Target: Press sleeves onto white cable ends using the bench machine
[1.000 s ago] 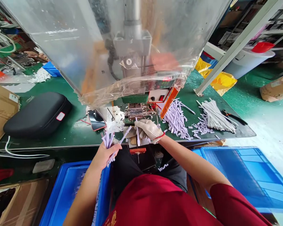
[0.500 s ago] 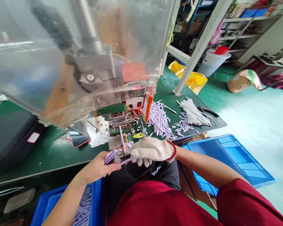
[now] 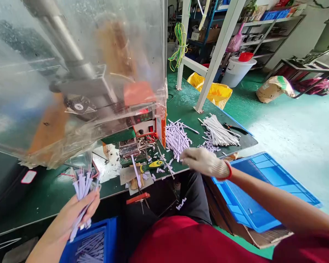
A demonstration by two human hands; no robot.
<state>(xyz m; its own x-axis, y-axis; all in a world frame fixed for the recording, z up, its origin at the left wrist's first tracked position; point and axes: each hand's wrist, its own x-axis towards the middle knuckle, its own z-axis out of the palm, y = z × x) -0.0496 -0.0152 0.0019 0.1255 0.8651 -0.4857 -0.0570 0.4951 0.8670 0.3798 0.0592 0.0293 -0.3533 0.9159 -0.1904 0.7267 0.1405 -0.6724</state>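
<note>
A bundle of lavender strips (image 3: 83,184) with coppery ends is gripped in my bare left hand (image 3: 83,208), above a blue bin of similar strips (image 3: 91,246). My right hand (image 3: 204,161), in a white knitted glove, is at the table's front edge, just beside the pile of lavender strips (image 3: 178,138); its fingertips are blurred, and whether they hold anything is unclear. One lavender strip (image 3: 135,171) extends from the small metal fixture (image 3: 128,148) toward the table edge. A yellow-green handled tool (image 3: 155,164) lies right of it.
A cloudy plastic shield (image 3: 79,73) hangs over the machine. White strips (image 3: 220,131) and pliers (image 3: 237,128) lie at the table's right end. An empty-looking blue crate (image 3: 263,190) is at the lower right. A white frame post (image 3: 219,54) rises from the table.
My left hand has moved left with the bundle, now held upright over the bin. The gloved right hand has moved right, toward the lavender pile. The view has shifted slightly.
</note>
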